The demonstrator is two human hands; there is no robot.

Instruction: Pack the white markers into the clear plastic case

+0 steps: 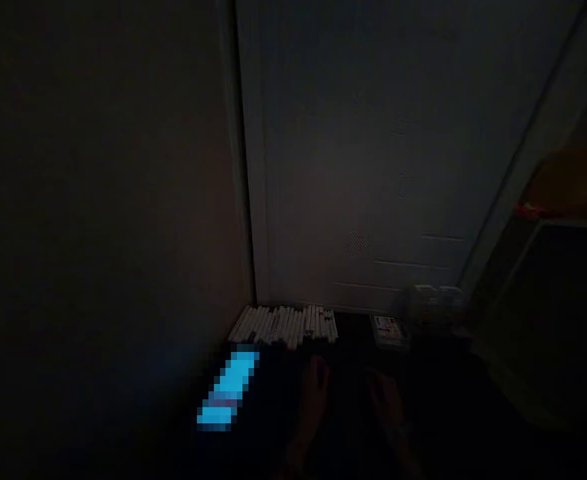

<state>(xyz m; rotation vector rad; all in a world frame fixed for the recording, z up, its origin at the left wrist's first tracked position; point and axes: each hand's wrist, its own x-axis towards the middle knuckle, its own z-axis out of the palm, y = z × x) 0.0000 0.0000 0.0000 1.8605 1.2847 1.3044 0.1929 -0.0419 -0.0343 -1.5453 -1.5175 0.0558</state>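
Observation:
The scene is very dark. My left hand (pixel 315 387) and my right hand (pixel 383 397) reach forward low in the view over a dark surface, only faintly visible. Their fingers seem stretched forward, but the darkness hides whether they hold anything. Just beyond the left hand lies a row of several white stick-like items (pixel 286 325) against the foot of a pale door (pixel 363 167). A glowing blue screen (pixel 228 390), blurred into blocks, lies to the left of my left hand.
A small white printed packet (pixel 388 330) and a pale boxy object (pixel 436 297) sit at the door's base to the right. A dark cabinet or box (pixel 548 300) stands at the right. A bare wall (pixel 98 200) fills the left.

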